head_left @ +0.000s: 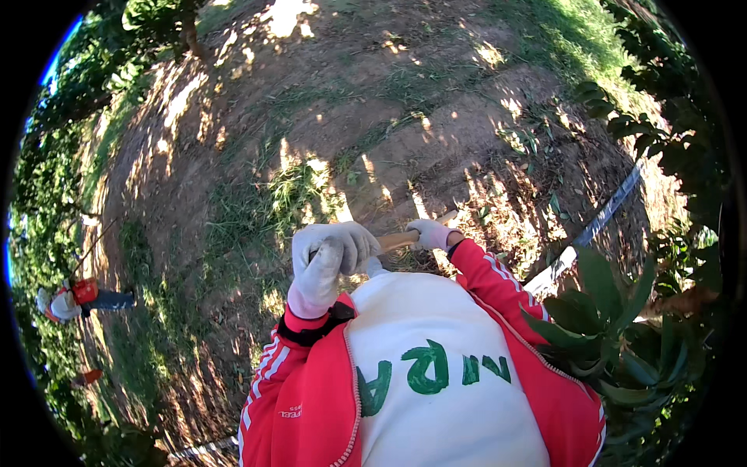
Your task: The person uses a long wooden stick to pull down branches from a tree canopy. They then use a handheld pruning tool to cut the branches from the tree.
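My left hand (327,261), in a pale work glove, is closed around the end of a wooden tool handle (398,239) held level in front of my chest. My right hand (429,232), also gloved, grips the same handle further along, to the right. The handle's far end slants up and right toward the ground; its working head is not visible. I wear a red jacket with white stripes over a white top. Below the hands lies bare brown soil with tufts of grass (292,194).
A leafy plant (615,342) stands close at my lower right. A long pale strip (591,229) runs diagonally across the ground at right. Another person in red (74,300) bends down far left. Trees ring the edges.
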`<state>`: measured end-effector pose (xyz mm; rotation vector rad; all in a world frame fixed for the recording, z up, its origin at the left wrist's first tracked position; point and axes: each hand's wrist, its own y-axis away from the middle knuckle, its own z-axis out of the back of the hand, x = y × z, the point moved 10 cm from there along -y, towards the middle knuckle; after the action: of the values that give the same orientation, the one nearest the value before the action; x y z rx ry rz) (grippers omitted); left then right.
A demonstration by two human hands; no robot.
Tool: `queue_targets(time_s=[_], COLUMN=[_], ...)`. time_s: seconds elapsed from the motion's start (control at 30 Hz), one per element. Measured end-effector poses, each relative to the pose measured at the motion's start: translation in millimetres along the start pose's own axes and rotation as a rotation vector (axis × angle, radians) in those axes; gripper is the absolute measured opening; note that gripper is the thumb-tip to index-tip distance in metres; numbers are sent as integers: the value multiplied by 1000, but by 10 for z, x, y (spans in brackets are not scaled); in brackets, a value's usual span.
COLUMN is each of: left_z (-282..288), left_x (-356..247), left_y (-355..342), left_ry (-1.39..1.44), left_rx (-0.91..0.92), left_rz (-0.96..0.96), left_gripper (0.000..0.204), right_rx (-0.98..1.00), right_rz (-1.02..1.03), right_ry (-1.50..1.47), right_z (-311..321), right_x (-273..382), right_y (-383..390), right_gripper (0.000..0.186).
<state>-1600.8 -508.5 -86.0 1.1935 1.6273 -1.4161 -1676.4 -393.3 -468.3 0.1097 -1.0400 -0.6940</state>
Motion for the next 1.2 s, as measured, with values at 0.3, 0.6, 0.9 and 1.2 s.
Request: queue_targets(time_s=[0.3,0.6,0.9,1.2], left_z=[967,1199,1031,127], left_x=[187,383,705,1207], left_y=[-476,-1051,-2051,-3341], left_ry=[146,249,333,165], left_rx=[52,88,317,576], left_rz=[14,26,4,-45], left_gripper=[57,56,53,46], right_rx=[-187,-818,-218,-1054], right_rz=[-468,-962,-708,-677], right_ry=[-28,-1453,-275,-1740], right_z=[-120,-424,259,2379], right_x=[-621,-1401,-2036,-3008], right_y=[-631,-801,-1686,-1483], right_gripper=[37,20,15,16])
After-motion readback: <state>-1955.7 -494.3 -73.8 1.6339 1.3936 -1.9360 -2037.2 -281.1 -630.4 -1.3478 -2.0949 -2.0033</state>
